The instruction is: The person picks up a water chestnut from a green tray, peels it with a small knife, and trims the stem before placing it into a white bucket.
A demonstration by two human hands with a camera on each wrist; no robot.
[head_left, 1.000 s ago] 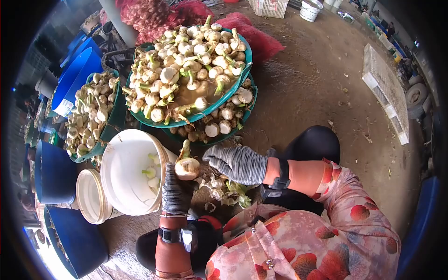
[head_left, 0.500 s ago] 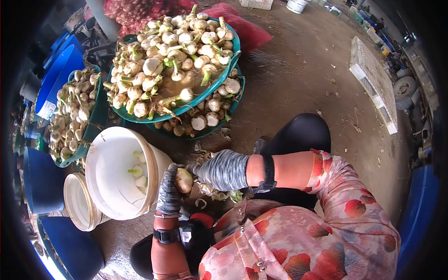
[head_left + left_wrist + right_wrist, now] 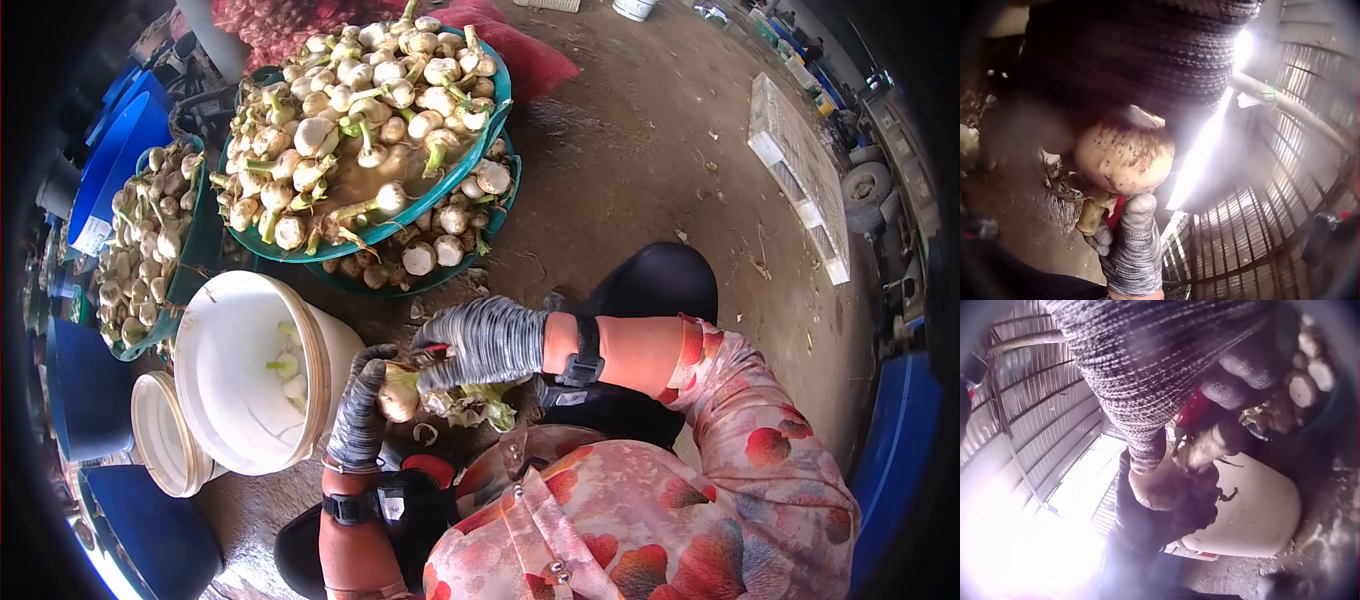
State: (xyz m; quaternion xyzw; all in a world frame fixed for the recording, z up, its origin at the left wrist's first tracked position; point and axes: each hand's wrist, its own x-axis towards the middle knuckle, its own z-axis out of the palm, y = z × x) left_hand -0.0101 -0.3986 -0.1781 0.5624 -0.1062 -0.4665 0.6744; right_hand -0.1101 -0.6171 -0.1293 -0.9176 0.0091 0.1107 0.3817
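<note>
In a grey knitted glove, my left hand (image 3: 358, 412) grips a round, cream-coloured root vegetable (image 3: 398, 397) with brown marks on its skin. Its thick cut stem (image 3: 1089, 215) points toward my right hand (image 3: 488, 340), also gloved. The right fingers curl round a red handle (image 3: 1194, 410), and the thumb lies right at the vegetable. The tool's working end is hidden, so I cannot tell its kind. Beside the left hand, a white bucket (image 3: 205, 400) leans toward me with a few pale trimmed pieces (image 3: 290, 365) inside. Leafy peelings (image 3: 475, 405) lie below the hands.
A green tub (image 3: 505, 85) heaped with stemmed root vegetables stands ahead, over another tub of them. More fill a green container (image 3: 205, 230) at left. A smaller white bucket (image 3: 150, 425) and blue tubs (image 3: 90, 390) stand nearby. A white crate (image 3: 790, 165) lies at right.
My right hand has come from apart to the vegetable, and its thumb now lies against it. The left hand has turned the vegetable, whose stem earlier pointed away. The head view has shifted slightly.
</note>
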